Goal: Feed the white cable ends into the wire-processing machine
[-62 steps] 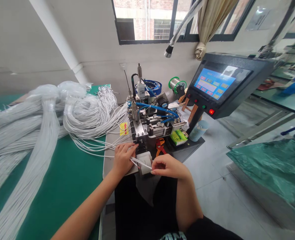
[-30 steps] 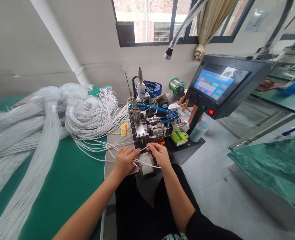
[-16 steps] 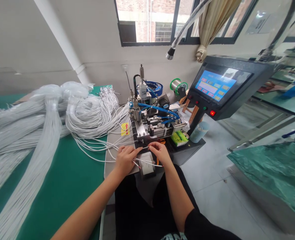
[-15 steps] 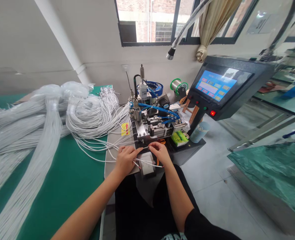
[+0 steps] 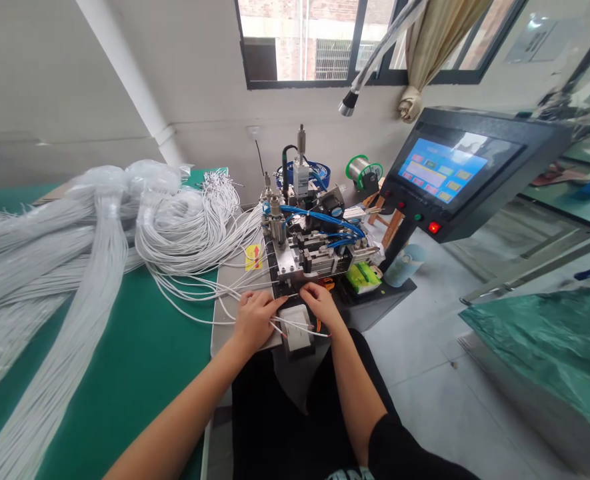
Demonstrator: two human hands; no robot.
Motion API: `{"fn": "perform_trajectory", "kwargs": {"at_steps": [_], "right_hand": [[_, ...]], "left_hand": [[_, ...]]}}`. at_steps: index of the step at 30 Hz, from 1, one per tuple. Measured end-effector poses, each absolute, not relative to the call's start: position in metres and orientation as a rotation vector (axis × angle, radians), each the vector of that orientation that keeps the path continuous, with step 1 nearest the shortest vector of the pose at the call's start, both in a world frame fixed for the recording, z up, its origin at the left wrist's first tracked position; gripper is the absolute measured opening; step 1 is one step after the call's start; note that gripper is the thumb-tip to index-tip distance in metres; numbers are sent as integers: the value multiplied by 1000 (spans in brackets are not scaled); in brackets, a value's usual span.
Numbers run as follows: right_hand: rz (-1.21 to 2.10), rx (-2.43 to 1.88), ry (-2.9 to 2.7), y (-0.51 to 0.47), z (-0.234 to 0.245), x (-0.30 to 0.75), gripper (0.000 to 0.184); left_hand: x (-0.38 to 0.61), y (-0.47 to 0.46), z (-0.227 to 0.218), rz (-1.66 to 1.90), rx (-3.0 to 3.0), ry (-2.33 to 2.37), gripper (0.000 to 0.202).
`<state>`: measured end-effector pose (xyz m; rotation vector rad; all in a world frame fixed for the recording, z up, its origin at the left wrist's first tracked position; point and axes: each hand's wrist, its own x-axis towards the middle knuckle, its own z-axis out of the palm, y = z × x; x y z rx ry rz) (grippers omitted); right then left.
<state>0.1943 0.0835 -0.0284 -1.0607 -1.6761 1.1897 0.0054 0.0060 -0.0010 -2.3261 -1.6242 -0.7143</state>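
My left hand [image 5: 255, 316] is closed on a white cable, its thumb and forefinger pointing toward the machine's front edge. Just to the right, my right hand [image 5: 319, 304] pinches the end of that cable between thumb and fingertips. Several more white cables [image 5: 302, 325] pass under my left hand, their loose ends lying over a pale box-shaped block [image 5: 297, 337]. Directly beyond my fingers stands a benchtop machine [image 5: 315, 250] with metal cylinders and blue air tubes. The fine tip of the held cable is too small to make out.
Bundles of white cable [image 5: 167, 233] cover much of the green table [image 5: 165, 373] at left. A touchscreen panel [image 5: 442, 170] stands at right, near a green tissue pack [image 5: 363, 277] and a wire spool [image 5: 362, 170]. A lamp [image 5: 349, 103] hangs above.
The whole view has shifted slightly, so the scene sits a little further right. Both hands keep nearly the same pose at the machine's front, still on the cable.
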Motion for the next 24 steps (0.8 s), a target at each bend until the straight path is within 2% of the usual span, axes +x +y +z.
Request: {"fn": "perform_trajectory", "kwargs": {"at_steps": [5, 12, 24], "right_hand": [[1321, -1037, -1602, 88, -36, 190, 19], [1511, -1055, -1398, 89, -42, 185, 21], [1511, -1053, -1369, 87, -44, 187, 24]], "left_hand": [[5, 6, -2, -705, -2337, -1657, 42], [9, 6, 4, -731, -2327, -1715, 30], [10, 2, 4, -753, -2262, -1740, 23]]}}
